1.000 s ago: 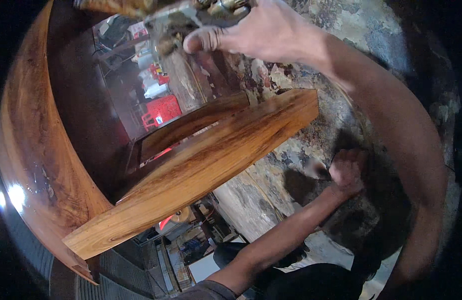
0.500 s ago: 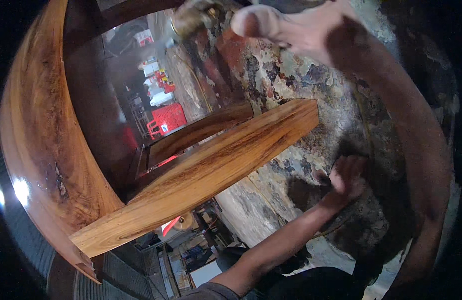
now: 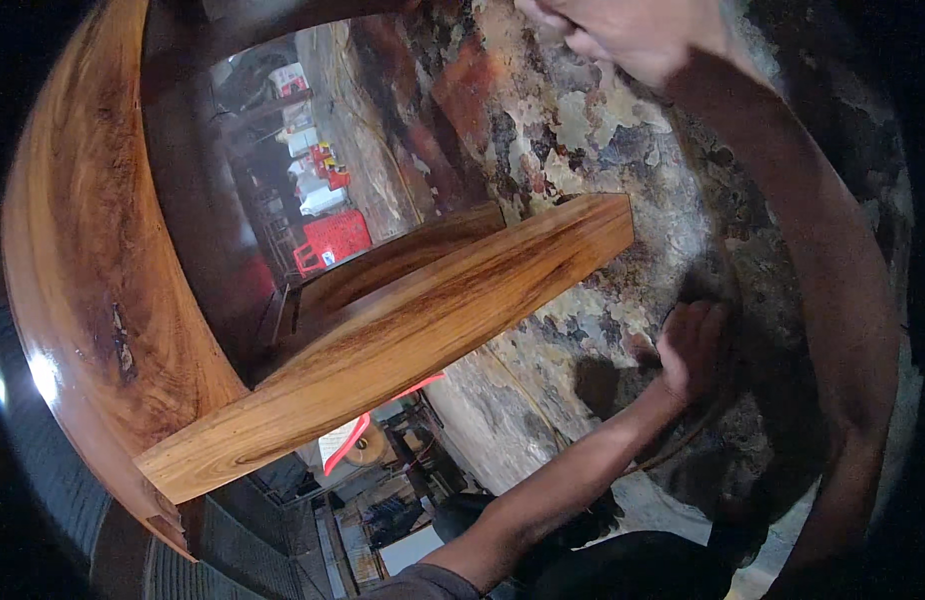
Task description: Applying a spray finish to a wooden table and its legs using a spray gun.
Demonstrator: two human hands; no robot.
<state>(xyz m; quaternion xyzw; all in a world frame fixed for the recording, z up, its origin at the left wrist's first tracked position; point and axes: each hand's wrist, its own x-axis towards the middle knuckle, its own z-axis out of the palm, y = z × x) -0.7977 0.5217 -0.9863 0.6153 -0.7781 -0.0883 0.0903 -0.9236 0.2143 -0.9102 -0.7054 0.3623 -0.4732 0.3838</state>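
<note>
A glossy brown wooden frame fills the left and middle. Its wide slab (image 3: 93,260) stands at the left, and a squared wooden beam (image 3: 413,350) slants from its lower corner to the right; a shorter dark-topped rail (image 3: 403,255) lies behind. My right hand (image 3: 633,35) is raised at the top edge, above the beam's far end. Its fingers look curled, but the picture's edge cuts off whatever they hold. Low to the right of the beam, my left hand (image 3: 695,350) is closed in shadow close to the blotchy ground, its contents hidden.
Through the frame show a red plastic chair (image 3: 338,237) and several white containers (image 3: 321,200). A thin hose (image 3: 673,455) runs along the stained, peeling floor (image 3: 583,310) near my left hand. Tools and clutter (image 3: 388,510) lie below the beam, and ridged grey sheeting (image 3: 253,540) is at lower left.
My right hand has moved up, partly out of the picture. The blurred metal tool with a brass-coloured part beside it is out of view now. My left hand has barely moved.
</note>
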